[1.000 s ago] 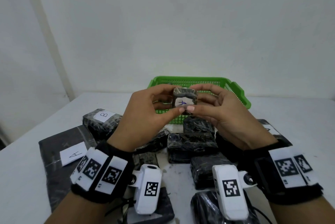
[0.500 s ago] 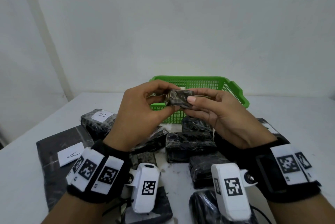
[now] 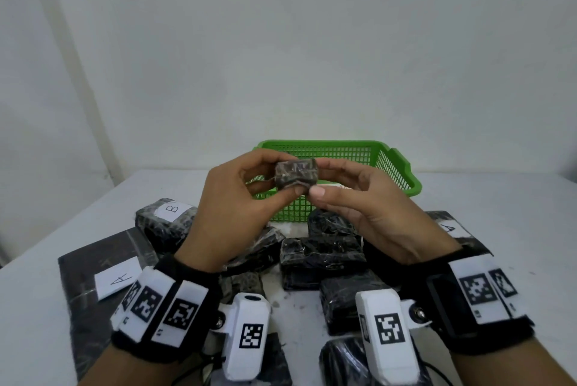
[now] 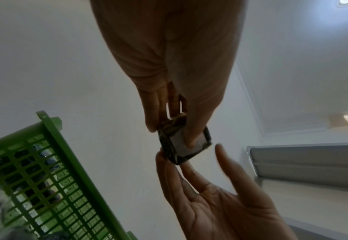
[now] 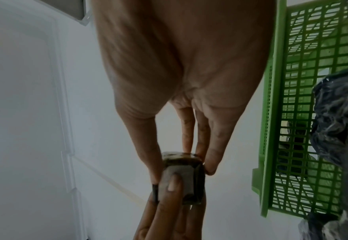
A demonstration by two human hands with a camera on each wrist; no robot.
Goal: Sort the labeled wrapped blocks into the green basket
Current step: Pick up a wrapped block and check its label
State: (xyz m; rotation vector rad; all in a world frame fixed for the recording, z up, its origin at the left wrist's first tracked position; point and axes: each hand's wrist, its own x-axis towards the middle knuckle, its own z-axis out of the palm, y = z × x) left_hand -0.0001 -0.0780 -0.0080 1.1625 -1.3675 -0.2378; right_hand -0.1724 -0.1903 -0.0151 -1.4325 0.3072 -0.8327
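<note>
A small dark wrapped block point(image 3: 296, 174) is held up in front of the green basket point(image 3: 396, 164) by both hands. My left hand point(image 3: 278, 179) pinches it from the left, and in the left wrist view its thumb presses the white label on the block point(image 4: 184, 142). My right hand point(image 3: 318, 178) pinches it from the right, thumb at the lower corner and fingers behind. In the right wrist view the block point(image 5: 181, 175) sits between my right thumb and fingers. In the head view the label faces down, out of sight.
Several dark wrapped blocks point(image 3: 321, 257) lie on the white table between me and the basket. One at the left carries a B label point(image 3: 170, 210). A flat package with an A label point(image 3: 117, 276) lies far left, another A-labelled one point(image 3: 449, 228) at the right.
The block has been turned in my fingers: its A label faced me a second ago and now points downward. Both hands stay in front of the basket.
</note>
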